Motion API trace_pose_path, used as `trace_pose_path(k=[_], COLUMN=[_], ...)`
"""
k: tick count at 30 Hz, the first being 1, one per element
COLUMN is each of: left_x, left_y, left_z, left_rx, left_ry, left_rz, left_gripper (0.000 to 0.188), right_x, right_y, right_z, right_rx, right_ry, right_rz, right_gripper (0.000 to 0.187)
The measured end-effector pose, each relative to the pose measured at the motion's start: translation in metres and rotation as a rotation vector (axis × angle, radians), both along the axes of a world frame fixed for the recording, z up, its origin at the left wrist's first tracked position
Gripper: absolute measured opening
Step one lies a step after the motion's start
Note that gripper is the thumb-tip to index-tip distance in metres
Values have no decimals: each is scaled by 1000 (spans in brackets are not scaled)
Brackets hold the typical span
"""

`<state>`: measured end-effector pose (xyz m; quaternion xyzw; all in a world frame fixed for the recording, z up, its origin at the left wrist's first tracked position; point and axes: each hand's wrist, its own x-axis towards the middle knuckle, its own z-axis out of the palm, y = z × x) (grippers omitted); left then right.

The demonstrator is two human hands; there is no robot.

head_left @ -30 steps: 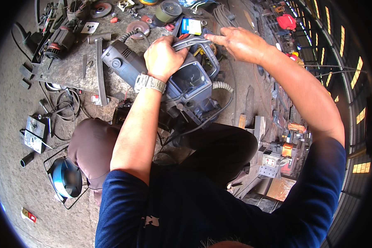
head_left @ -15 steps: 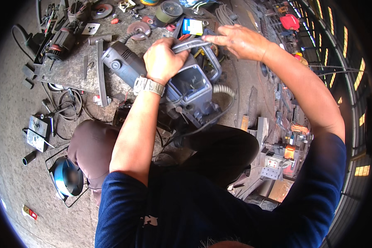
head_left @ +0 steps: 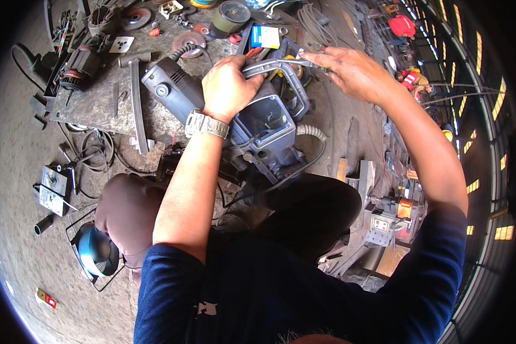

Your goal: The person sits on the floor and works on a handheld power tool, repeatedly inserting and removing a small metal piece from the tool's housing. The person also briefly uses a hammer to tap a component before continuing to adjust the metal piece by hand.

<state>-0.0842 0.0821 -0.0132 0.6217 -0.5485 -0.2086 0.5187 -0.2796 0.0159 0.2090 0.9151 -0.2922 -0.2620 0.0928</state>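
Observation:
A grey power tool point(head_left: 264, 146) with a motor barrel and an open rectangular housing stands tilted in front of me. Wires show inside the housing. My left hand point(head_left: 229, 86), with a metal-banded watch on its wrist, is closed round the base of the tool's loop handle point(head_left: 299, 92). Beyond the handle's far right corner, my right hand point(head_left: 350, 69) pinches a thin grey piece point(head_left: 307, 62) whose tip reaches the handle; its exact kind is hard to make out. A ribbed cable sleeve point(head_left: 311, 132) comes off the tool's right side.
A worn metal worktop point(head_left: 97, 109) bears a flat metal bar point(head_left: 137, 109), grinding discs point(head_left: 189, 43), a blue-and-yellow box point(head_left: 265, 36) and a dark motor part point(head_left: 80, 66). A blue round-bodied item point(head_left: 96, 252) lies left on the floor. Metal scraps and an orange-grey machine point(head_left: 404, 207) are at right.
My right hand has shifted slightly right and down, its fingers now closed on the thin grey piece by the handle. The left hand keeps its grip on the tool.

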Motion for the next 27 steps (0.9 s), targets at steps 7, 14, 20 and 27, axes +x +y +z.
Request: trace_pose_path(k=[7, 14, 20, 27], left_x=[0, 7, 3, 2], left_y=[-2, -2, -2, -2], left_z=[-2, -6, -2, -4], left_rx=[-37, -279, -327, -351], left_ry=[16, 54, 208, 196], left_rz=[-31, -70, -51, -44], left_gripper=[44, 40, 33, 23], right_x=[2, -5, 3, 4], right_y=[12, -1, 5, 4], right_z=[-3, -18, -26, -35], right_rx=[72, 316, 630, 696], right_ry=[-55, -276, -418, -429], right_rz=[-89, -188, -611, -671], right_gripper=[66, 62, 61, 59])
